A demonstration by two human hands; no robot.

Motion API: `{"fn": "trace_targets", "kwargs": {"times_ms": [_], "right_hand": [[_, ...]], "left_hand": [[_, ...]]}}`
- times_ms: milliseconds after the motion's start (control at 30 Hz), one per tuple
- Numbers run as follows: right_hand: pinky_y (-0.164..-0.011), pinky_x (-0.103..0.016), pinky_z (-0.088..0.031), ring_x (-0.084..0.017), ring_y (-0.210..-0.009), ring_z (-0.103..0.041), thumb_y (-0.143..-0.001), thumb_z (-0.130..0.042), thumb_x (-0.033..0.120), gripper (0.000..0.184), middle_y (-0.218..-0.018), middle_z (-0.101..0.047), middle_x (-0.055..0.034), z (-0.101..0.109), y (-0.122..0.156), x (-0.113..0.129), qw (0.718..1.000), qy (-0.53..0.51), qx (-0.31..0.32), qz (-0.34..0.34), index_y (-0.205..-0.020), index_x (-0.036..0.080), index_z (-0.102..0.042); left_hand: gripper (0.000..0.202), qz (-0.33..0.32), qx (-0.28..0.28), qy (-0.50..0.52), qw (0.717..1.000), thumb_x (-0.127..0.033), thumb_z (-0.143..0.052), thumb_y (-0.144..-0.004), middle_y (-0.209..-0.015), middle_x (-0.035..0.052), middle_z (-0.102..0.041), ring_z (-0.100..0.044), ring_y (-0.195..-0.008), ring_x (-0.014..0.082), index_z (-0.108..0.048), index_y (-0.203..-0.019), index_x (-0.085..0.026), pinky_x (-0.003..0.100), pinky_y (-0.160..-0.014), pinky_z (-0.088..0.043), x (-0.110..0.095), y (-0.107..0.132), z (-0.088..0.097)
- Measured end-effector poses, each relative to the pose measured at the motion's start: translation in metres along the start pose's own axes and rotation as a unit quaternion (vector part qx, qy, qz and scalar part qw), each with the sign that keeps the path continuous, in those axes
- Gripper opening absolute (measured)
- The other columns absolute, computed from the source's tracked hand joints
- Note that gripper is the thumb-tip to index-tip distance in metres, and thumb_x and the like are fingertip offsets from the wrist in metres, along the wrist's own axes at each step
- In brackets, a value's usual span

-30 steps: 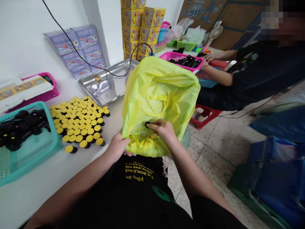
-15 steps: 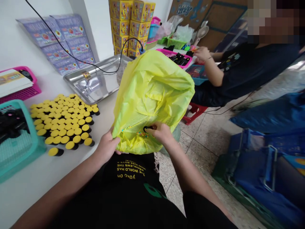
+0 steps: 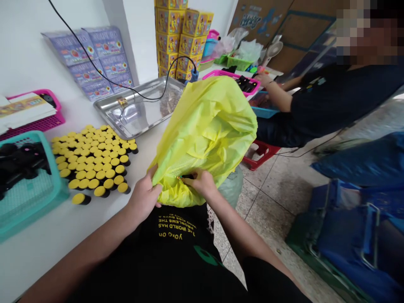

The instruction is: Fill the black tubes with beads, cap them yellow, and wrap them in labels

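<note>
Hands [image 3: 142, 192] [image 3: 202, 183] at yellow liner [image 3: 227, 122], left pinching edge, right inside

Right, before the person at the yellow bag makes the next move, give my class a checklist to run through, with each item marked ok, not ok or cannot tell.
1. Left hand grips the edge of the yellow bag: ok.
2. Right hand holds the black piece inside the bag: ok.
3. Black piece fully in view: not ok, the fingers cover part of it.
4. Coloured beads beside the black piece: ok, a few show.
5. Number of beads in the bag: cannot tell, folds and the right hand block the view.
6. Yellow-topped pieces on the table apart from both hands: ok.
</note>
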State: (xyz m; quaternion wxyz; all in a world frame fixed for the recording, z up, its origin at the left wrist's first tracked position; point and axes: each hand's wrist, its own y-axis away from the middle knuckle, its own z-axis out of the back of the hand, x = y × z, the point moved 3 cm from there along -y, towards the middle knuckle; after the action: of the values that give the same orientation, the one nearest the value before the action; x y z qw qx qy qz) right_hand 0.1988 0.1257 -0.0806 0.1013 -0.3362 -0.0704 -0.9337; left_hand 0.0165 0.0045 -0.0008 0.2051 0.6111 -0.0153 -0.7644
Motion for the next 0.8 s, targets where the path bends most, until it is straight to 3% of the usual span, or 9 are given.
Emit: {"fn": "trace_targets", "kwargs": {"times_ms": [133, 233, 367, 567, 700, 800], "right_hand": [[-0.052, -0.027, -0.038, -0.016, -0.055, -0.055, -0.058, -0.079, 0.048, 0.035, -0.059, -0.062, 0.0015, -0.006, -0.002, -0.001, 0.979, -0.183, 0.048, -0.071, -0.074, 0.018, -0.067], [-0.046, -0.026, -0.033, -0.013, -0.047, -0.050, -0.057, -0.079, 0.046, 0.036, -0.053, -0.060, 0.0011, -0.006, -0.001, 0.001, 0.924, -0.346, 0.115, -0.115, -0.075, 0.016, -0.068], [-0.051, -0.026, -0.039, -0.016, -0.058, -0.060, -0.054, -0.082, 0.037, 0.040, -0.073, -0.071, -0.0054, 0.013, 0.003, 0.011, 0.864, -0.486, 0.114, -0.057, -0.087, 0.015, -0.071], [-0.060, -0.028, -0.046, -0.019, -0.071, -0.066, -0.057, -0.082, 0.034, 0.044, -0.083, -0.073, -0.0042, 0.037, 0.016, 0.033, 0.830, -0.545, 0.121, 0.009, -0.098, 0.020, -0.073], [-0.056, -0.029, -0.046, -0.020, -0.068, -0.065, -0.058, -0.081, 0.036, 0.043, -0.081, -0.072, -0.0042, 0.040, 0.021, 0.042, 0.828, -0.547, 0.118, 0.024, -0.098, 0.021, -0.073], [-0.052, -0.028, -0.045, -0.019, -0.065, -0.064, -0.062, -0.079, 0.035, 0.040, -0.080, -0.070, -0.0041, 0.036, 0.025, 0.042, 0.826, -0.549, 0.122, 0.043, -0.101, 0.023, -0.073]], "left_hand": [[0.065, 0.016, -0.013, 0.018, 1.000, -0.013, -0.057, -0.073, -0.098, 0.0070, -0.073, -0.066, -0.053, 0.0164, -0.053, -0.138, -0.018, 0.025, -0.041, -0.056, 0.003, -0.006, 0.004], [0.057, 0.038, -0.017, 0.043, 0.998, -0.015, -0.057, -0.072, -0.080, 0.0038, -0.073, -0.065, -0.049, 0.0178, -0.057, -0.129, -0.016, 0.026, -0.041, -0.055, 0.009, -0.013, 0.009], [0.057, 0.084, -0.017, 0.127, 0.988, -0.016, -0.057, -0.067, -0.066, 0.0029, -0.069, -0.064, -0.045, 0.0203, -0.058, -0.124, -0.012, 0.028, -0.039, -0.053, 0.014, -0.020, 0.014], [0.048, 0.117, -0.017, 0.205, 0.972, -0.015, -0.058, -0.066, -0.063, 0.0055, -0.067, -0.066, -0.047, 0.0218, -0.055, -0.113, -0.006, 0.029, -0.041, -0.054, 0.020, -0.030, 0.013], [0.041, 0.102, -0.016, 0.243, 0.964, -0.016, -0.058, -0.072, -0.068, 0.0087, -0.069, -0.066, -0.047, 0.0218, -0.053, -0.111, -0.005, 0.031, -0.044, -0.055, 0.021, -0.039, 0.011], [0.041, 0.081, -0.048, 0.279, 0.956, -0.021, -0.059, -0.079, -0.072, 0.0085, -0.069, -0.066, -0.047, 0.0209, -0.050, -0.116, -0.007, 0.031, -0.044, -0.055, 0.018, -0.044, 0.007]]}}
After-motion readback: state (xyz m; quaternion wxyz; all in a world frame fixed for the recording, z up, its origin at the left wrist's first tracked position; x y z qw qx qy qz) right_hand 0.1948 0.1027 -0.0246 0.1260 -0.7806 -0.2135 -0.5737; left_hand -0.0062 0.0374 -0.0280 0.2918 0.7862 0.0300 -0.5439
